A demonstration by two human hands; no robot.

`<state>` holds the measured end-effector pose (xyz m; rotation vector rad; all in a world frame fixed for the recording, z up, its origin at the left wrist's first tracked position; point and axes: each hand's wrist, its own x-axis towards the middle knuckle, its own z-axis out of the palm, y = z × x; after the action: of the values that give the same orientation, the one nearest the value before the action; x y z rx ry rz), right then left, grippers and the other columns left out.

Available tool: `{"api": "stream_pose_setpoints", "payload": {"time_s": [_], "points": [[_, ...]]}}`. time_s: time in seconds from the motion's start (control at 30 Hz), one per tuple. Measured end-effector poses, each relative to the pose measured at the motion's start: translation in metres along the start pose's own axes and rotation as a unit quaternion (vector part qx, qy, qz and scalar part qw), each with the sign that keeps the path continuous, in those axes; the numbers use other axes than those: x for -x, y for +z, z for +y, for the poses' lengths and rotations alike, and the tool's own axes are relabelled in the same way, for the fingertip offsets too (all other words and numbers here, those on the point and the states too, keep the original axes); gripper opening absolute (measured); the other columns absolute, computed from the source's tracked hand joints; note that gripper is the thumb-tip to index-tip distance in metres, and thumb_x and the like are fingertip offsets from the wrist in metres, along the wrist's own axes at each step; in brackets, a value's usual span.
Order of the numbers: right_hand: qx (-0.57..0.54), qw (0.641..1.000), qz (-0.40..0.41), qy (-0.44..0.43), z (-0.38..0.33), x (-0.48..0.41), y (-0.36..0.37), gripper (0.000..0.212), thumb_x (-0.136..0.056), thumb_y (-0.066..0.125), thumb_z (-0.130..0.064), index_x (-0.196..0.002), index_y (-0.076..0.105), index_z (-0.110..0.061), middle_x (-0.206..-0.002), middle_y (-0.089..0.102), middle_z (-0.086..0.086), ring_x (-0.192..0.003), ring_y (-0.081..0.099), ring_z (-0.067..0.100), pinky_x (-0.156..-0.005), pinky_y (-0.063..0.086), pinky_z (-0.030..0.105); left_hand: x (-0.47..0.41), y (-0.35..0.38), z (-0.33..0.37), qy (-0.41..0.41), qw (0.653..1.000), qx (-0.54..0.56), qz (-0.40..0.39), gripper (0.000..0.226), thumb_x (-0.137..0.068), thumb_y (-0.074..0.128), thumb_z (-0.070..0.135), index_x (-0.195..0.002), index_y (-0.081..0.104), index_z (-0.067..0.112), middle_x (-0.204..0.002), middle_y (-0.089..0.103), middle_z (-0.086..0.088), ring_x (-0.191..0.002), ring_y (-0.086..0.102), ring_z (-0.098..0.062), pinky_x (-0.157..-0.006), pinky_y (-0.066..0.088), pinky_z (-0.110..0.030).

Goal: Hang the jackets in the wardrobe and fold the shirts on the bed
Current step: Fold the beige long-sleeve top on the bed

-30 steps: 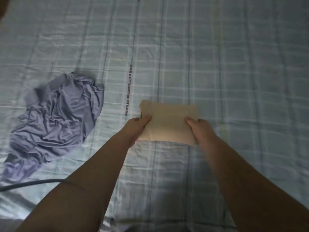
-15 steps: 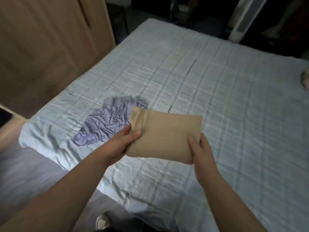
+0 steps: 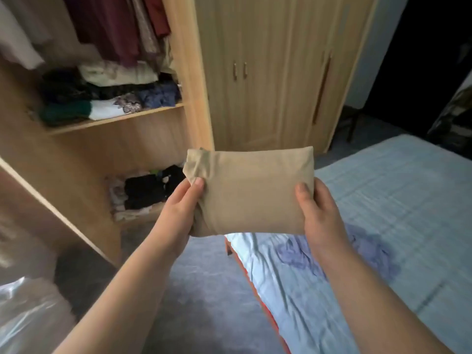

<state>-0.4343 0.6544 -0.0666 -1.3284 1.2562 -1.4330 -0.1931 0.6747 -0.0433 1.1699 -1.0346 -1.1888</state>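
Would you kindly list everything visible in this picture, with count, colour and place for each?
Folded shirt: one, tan, held up in mid-air at centre.
Crumpled shirt: one, lilac, on the bed at right.
Bed: one, pale blue checked cover, right side.
Wardrobe: one, light wood, left section open, doors further right closed.
Hanging clothes: several, maroon, beige and white, upper left.
Stacked clothes: two piles, mixed dark and pale, on the upper and lower shelves.
Floor: grey-blue, between wardrobe and bed.
Left hand: grips the folded shirt's left edge.
Right hand: grips its right edge.
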Motion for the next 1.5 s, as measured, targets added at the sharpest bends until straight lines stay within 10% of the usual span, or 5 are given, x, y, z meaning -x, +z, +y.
{"api": "stream_pose_setpoints", "payload": {"time_s": [0.23,0.6,0.93,1.5], "points": [[-0.028,0.993,-0.099,-0.051,-0.031,-0.044,0.183,0.014,-0.091,0.055,-0.047,-0.099,0.064,-0.040,-0.098,0.069,-0.025,-0.095,0.063,-0.004,-0.080,0.047,0.017,-0.019,-0.141,0.047,0.064,0.976,-0.016,0.208,0.027,-0.103,0.049,0.033,-0.093,0.074,0.036,-0.095,0.075,0.012,-0.093,0.069,-0.006,-0.083,0.055,-0.032],[-0.043,0.976,-0.203,-0.068,-0.011,-0.167,0.290,0.010,-0.091,0.055,-0.048,-0.098,0.063,-0.051,-0.096,0.069,-0.025,-0.089,0.063,-0.005,-0.077,0.047,0.025,-0.127,-0.207,0.053,0.103,0.940,-0.085,0.313,0.038,-0.088,0.054,0.053,-0.093,0.067,0.017,-0.089,0.065,0.001,-0.086,0.057,-0.013,-0.080,0.044,-0.038],[0.017,0.953,-0.264,-0.151,0.017,-0.337,0.358,0.035,-0.091,0.047,-0.053,-0.104,0.057,-0.023,-0.092,0.065,-0.010,-0.087,0.061,0.002,-0.073,0.047,0.020,-0.284,-0.214,0.063,0.114,0.908,-0.080,0.396,0.025,-0.103,0.049,0.029,-0.090,0.066,0.017,-0.079,0.062,0.006,-0.071,0.055,-0.002,-0.058,0.045,-0.011],[0.084,0.955,-0.263,-0.107,0.103,-0.520,0.648,0.029,-0.094,0.051,-0.049,-0.087,0.054,-0.021,-0.077,0.064,-0.004,-0.070,0.061,0.014,-0.067,0.050,0.039,-0.551,-0.465,0.022,0.076,0.892,-0.190,0.404,0.044,-0.101,0.050,0.043,-0.081,0.052,0.005,-0.069,0.047,0.001,-0.063,0.042,-0.010,-0.063,0.034,-0.033]]}}
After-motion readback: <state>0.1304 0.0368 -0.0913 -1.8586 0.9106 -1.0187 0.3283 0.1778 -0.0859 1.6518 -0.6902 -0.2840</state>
